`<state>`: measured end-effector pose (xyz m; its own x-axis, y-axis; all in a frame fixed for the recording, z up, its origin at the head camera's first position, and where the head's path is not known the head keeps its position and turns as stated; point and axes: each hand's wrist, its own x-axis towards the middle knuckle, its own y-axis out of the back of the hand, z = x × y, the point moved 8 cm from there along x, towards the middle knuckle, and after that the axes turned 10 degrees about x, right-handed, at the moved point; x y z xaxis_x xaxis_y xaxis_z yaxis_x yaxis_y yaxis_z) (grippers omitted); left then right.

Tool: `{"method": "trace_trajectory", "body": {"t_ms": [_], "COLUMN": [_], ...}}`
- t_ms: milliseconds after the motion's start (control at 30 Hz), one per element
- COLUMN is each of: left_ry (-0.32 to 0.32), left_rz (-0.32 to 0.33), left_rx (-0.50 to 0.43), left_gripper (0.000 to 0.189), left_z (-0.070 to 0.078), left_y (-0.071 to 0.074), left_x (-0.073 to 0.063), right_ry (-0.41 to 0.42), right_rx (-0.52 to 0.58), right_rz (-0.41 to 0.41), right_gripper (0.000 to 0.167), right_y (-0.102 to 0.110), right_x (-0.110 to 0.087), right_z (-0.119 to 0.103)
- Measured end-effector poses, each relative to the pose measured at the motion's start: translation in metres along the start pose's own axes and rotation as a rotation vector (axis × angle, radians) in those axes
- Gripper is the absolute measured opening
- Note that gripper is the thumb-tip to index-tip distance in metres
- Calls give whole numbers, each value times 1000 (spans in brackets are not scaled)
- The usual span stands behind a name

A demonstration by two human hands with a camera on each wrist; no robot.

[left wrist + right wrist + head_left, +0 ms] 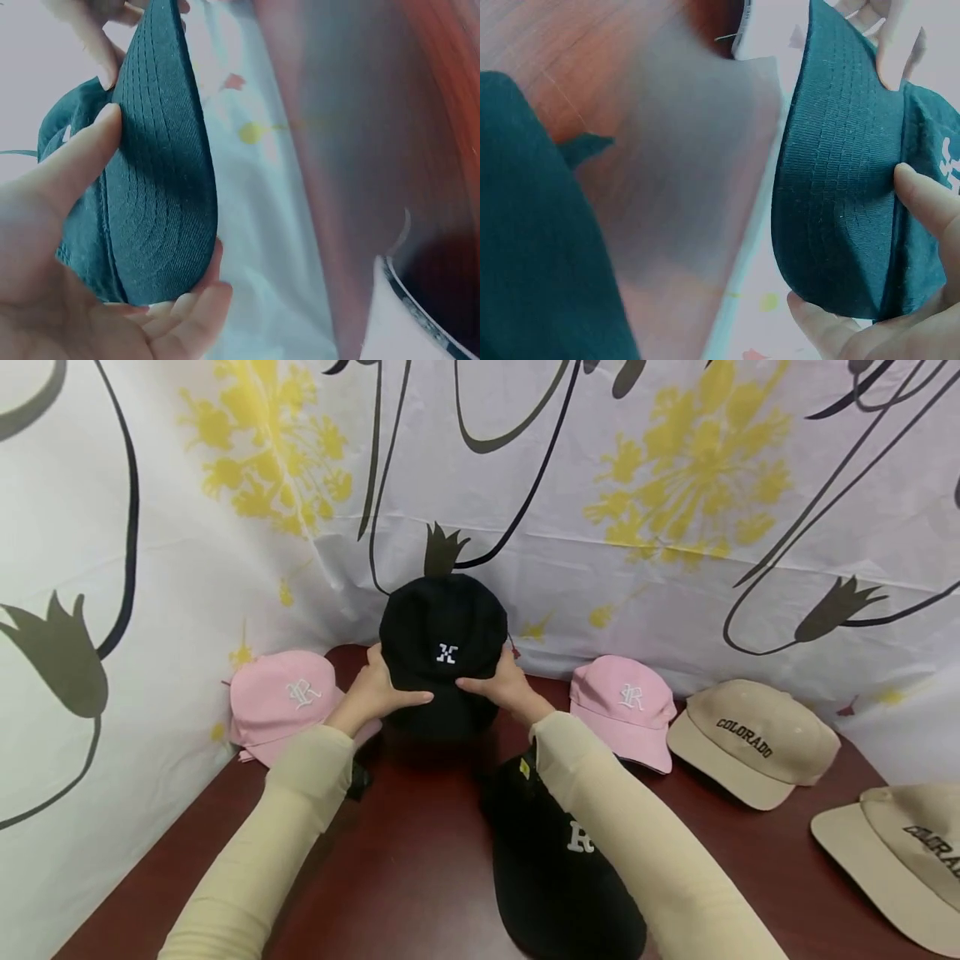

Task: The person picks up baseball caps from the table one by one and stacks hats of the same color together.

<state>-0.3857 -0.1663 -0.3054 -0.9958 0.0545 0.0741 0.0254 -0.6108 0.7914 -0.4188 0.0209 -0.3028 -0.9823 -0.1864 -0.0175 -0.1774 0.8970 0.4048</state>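
Both hands hold a black baseball cap (442,618) up near the back of the table, its small white emblem facing me. The left hand (375,693) grips the cap's left side, thumb on the front where brim meets crown. On the opposite side the right hand (508,683) grips it the same way. In the left wrist view the stitched brim (161,172) lies between the left thumb and the fingers curled beneath. The right wrist view shows the right thumb at the brim's seam (896,195) and fingers under its edge.
A second black cap (555,877) with a white R lies below the right forearm. Pink caps (285,702) (622,702) sit left and right of the held cap. Tan COLORADO caps (750,739) are at the right. A patterned white cloth (525,485) hangs behind the dark red table (405,860).
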Motion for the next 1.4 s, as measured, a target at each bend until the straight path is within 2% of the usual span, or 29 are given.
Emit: {"method": "trace_trajectory", "body": {"t_ms": [167,333,467,700,900,1100,1400], "left_ry": [-11,-11,-31,-60,-79,-86,-62], "left_rz": [67,110,124,116,96,95,123], "left_rx": [25,70,105,123,111,107,103], "left_gripper": [108,110,111,111,111,108,85], "left_z": [18,34,45,61,75,80,86], "left_y": [9,15,16,14,12,9,6], "left_x": [-10,-20,-25,-29,-35,-37,-41], "right_ry": [116,154,195,263,266,262,176], "right_rx": [-83,-160,-180,-145,-157,-188,-231], "right_rz": [3,-11,-12,-16,-20,-9,2], "right_gripper": [92,92,90,86,85,82,88], "right_y": [16,29,36,49,61,69,78], "right_x": [-13,-29,-37,-51,-60,-66,-75], "right_z": [-23,-34,-37,-40,-37,-35,-25]}}
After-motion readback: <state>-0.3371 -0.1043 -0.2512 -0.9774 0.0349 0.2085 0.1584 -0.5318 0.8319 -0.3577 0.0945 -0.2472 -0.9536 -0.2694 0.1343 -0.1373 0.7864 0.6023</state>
